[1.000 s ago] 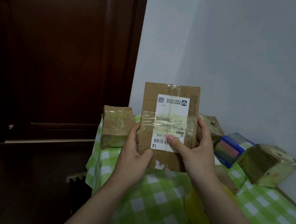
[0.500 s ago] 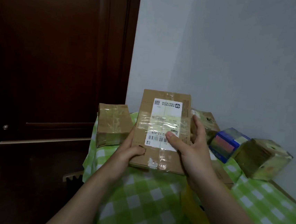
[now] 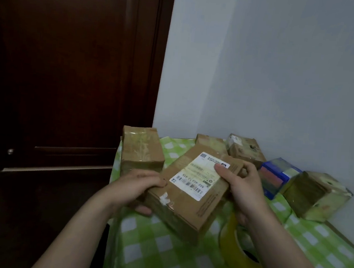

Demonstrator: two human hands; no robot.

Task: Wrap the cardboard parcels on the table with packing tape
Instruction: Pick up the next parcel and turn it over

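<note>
I hold the labelled parcel (image 3: 190, 191) in both hands over the middle of the table, tilted, its near end low. I cannot tell whether that end rests on the checked cloth (image 3: 160, 251). My left hand (image 3: 138, 186) grips the corner at nine o'clock, fingers curled over the top and thumb underneath. My right hand (image 3: 242, 187) grips the edge at two o'clock, its thumb lying flat on the shipping label (image 3: 198, 174).

The main risk I judge is the tape roll (image 3: 231, 245) at five o'clock, tucked under my right forearm. Reaching for it means letting go on one side, and the tilted parcel could then slip or tip. The table's left edge is near at nine o'clock, so a slide that way could send it to the floor. Glossy film on the top face may also make my fingers skid.

The parcel is a flat brown cardboard slab with sharp corners and a white torn patch near the front. Its paper label looks matte under clear tape. The tall parcel (image 3: 141, 150) at eleven o'clock shines with wrinkled tape. The cube parcel (image 3: 315, 194) at three o'clock looks scuffed and pale at its edges, just beside a blue box (image 3: 275, 178). The roll is yellowish and translucent.
</note>
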